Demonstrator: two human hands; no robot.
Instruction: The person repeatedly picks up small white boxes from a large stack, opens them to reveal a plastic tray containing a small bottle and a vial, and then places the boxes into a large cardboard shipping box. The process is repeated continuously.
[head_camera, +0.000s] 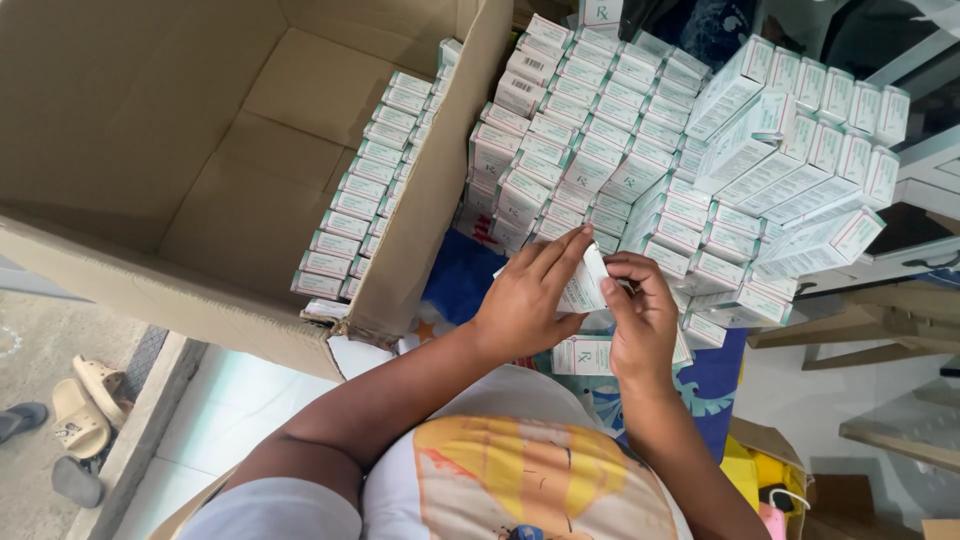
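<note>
- Blue patterned cloth (462, 280) covers the surface at the middle of the frame, with pale floor tiles (240, 400) at lower left and a grey concrete step beside them.
- One large cardboard carton (150, 130) fills the upper left, lying open; a single block of small white-and-green boxes (365, 190) is packed along its right inner wall, about ten deep in the row that shows, in at least two columns.
- Upper centre and right holds a big loose heap of the same small boxes (640, 140); there are too many to count exactly, several dozen at least, some stood in rows and some tilted on the far right.
- One left hand (525, 295) and one right hand (640, 320) meet at the centre of the frame, just below the heap.
- Both hands grip one small white box (585, 285): the left hand's fingers are laid flat along its top edge with the thumb under it, and the right hand's fingers are curled and pinching its right end.
- One more box (582, 355) lies flat just under the hands, on the cloth.
- Three sandals (85, 410) lie at the lower left edge on the concrete: two beige, one grey, plus one dark shoe cut by the frame.
</note>
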